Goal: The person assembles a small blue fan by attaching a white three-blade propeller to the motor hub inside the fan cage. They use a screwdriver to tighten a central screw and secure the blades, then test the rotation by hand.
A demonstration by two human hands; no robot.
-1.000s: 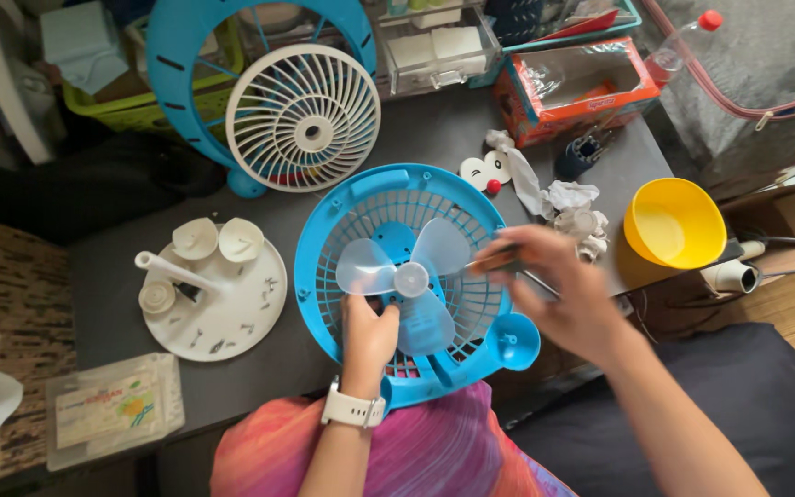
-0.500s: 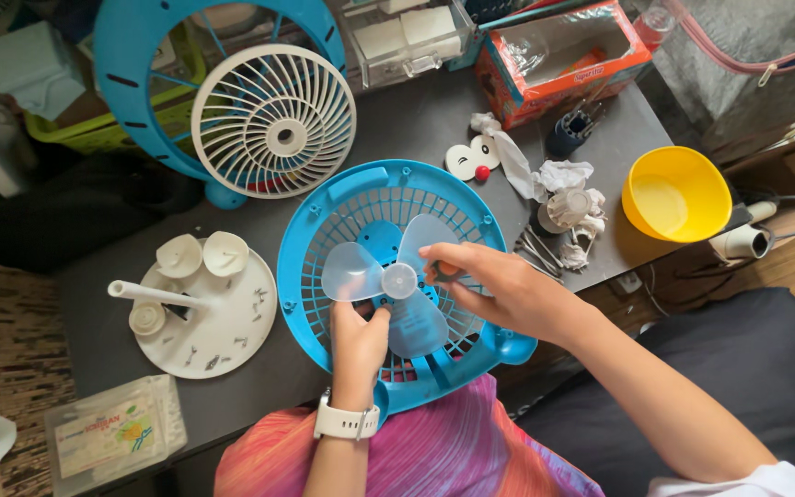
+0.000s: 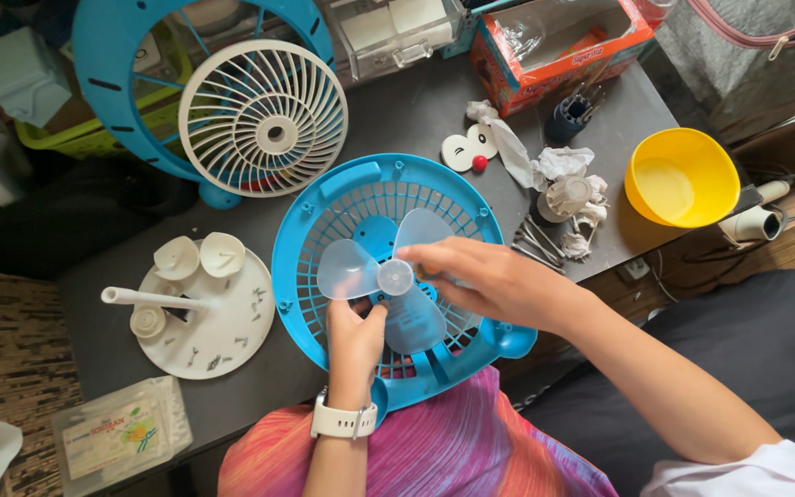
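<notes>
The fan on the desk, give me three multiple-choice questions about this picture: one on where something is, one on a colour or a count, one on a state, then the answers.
1. Where is the yellow bowl?
A. Right of the blue fan grille
B. On the white round plate
C. Under the white grille

2. How many blades does the clear fan blade piece have?
A. Two
B. Three
C. Five

3. What is the left hand doing?
A. Resting flat on the desk
B. Holding a fan blade from below
C. Lifting the yellow bowl

Answers:
1. A, since the bowl stands at the desk's right edge, apart from the blue grille.
2. B, since three clear blades spread from the hub.
3. B, since its fingers touch the lower blades while the right hand reaches the hub.
</notes>
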